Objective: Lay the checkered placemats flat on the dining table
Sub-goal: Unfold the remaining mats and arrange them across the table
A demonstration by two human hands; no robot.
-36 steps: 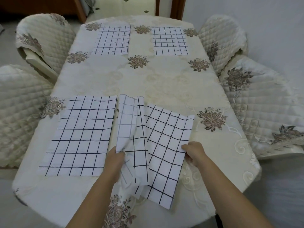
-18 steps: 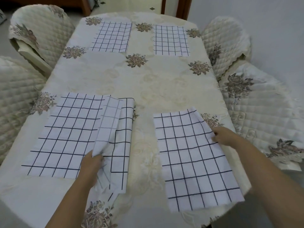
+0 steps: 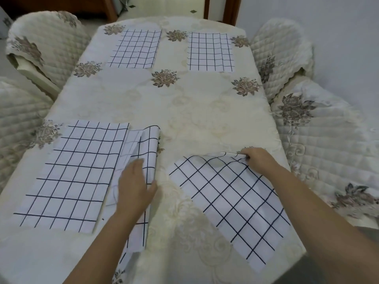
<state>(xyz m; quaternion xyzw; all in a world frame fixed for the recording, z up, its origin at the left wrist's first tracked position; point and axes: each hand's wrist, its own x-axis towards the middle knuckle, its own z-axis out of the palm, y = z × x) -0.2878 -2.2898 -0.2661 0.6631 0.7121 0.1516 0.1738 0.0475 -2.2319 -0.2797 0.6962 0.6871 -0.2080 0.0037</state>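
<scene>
Several white placemats with a dark grid lie on the cream embroidered dining table (image 3: 184,111). Two lie flat at the far end, the far left placemat (image 3: 135,49) and the far right placemat (image 3: 210,52). A near left placemat (image 3: 71,175) lies flat. Beside it a folded stack of placemats (image 3: 146,148) is under my left hand (image 3: 134,185), which rests on it with fingers extended. My right hand (image 3: 257,159) pinches the raised far edge of the near right placemat (image 3: 231,199), which lies skewed with its far edge lifted.
Quilted cream chairs stand around the table: a chair at the left (image 3: 43,44), another left chair (image 3: 16,111), a chair at the right (image 3: 281,56) and a nearer right chair (image 3: 332,144). A doorway (image 3: 164,5) lies beyond the far end.
My right hand has moved to the far edge of the near right placemat and lifted it, turning the mat askew. My left hand has slid up onto the folded stack.
</scene>
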